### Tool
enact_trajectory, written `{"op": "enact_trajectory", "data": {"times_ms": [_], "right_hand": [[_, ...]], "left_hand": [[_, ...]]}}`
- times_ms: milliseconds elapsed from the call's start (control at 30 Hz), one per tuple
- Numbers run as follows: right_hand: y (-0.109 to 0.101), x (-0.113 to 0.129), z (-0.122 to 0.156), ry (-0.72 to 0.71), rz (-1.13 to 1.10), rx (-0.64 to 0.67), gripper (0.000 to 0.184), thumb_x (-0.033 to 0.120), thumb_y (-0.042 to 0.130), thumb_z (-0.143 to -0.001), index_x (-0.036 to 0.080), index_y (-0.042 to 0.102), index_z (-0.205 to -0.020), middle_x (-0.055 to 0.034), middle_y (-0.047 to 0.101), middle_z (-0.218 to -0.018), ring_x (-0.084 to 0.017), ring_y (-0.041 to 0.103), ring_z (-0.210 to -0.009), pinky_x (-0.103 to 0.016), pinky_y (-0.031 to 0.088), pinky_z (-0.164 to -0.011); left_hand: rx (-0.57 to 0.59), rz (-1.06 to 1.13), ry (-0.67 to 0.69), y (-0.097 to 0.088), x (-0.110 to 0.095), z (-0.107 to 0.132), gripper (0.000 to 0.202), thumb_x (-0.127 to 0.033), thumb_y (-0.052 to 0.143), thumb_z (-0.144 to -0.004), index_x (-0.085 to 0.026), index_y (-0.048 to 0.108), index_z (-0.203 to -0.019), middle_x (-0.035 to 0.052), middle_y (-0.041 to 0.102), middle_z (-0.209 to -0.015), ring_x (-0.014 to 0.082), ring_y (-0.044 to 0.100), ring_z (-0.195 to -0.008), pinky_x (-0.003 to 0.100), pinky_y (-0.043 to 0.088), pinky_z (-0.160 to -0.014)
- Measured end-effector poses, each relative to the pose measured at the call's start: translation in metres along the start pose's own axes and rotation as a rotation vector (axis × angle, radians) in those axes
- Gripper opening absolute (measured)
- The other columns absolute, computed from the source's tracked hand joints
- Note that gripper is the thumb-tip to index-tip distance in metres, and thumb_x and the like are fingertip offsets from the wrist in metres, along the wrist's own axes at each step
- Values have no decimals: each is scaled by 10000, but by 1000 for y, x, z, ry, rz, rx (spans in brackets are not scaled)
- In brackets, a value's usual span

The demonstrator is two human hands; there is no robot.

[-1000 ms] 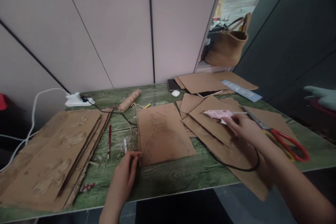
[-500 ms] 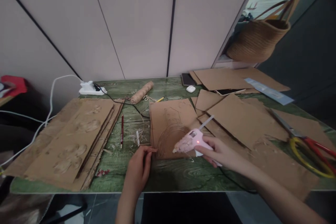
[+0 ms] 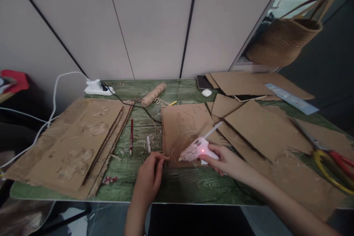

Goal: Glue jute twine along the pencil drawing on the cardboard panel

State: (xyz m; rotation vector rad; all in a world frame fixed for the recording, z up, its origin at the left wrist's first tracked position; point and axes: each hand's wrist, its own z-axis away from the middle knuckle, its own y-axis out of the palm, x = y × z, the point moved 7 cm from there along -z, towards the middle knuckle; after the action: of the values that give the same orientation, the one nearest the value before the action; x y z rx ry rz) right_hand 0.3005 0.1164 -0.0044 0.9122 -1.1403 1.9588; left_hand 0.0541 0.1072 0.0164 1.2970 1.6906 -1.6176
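Observation:
My right hand (image 3: 221, 156) is wrapped round a pale pink hot glue gun (image 3: 196, 148), its small light glowing red and a glue stick poking out of the back. The gun's nozzle points left, just over the lower part of a cardboard sheet (image 3: 190, 112). On that sheet, thin twine (image 3: 177, 142) is laid in curved rows, with faint raised lines above them. My left hand (image 3: 151, 171) is closed in a pinch at the sheet's lower left edge, on the twine, though the fingers mostly cover it. From there a strand runs up towards a roll of twine (image 3: 154, 94).
Cardboard with twine shapes (image 3: 72, 143) lies stacked at left, more cardboard pieces (image 3: 254, 125) at right. Scissors (image 3: 323, 151), a pencil (image 3: 131, 136), a ruler (image 3: 293, 99), a phone (image 3: 204, 82) and a power strip (image 3: 99, 89) are on the green table. A black cord crosses it.
The glue gun's nozzle has shifted left along the curved twine, nearer my left fingers. My left hand keeps its pinch at the sheet's edge. The whole view has swung slightly.

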Motion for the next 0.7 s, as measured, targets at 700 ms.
{"op": "enact_trajectory", "data": {"times_ms": [700], "right_hand": [[2,44,20,-261,288,-18,255,424,565,-917,220,658,-1039,-80,722,-1026,-247,661,-928,-345,507,-825]], "left_hand": [[14,-8,16,2,1,0,222,-259,411,-1020,-213,627,-1036,70,703,-1000,190,674,-989,309,520,-888]]}}
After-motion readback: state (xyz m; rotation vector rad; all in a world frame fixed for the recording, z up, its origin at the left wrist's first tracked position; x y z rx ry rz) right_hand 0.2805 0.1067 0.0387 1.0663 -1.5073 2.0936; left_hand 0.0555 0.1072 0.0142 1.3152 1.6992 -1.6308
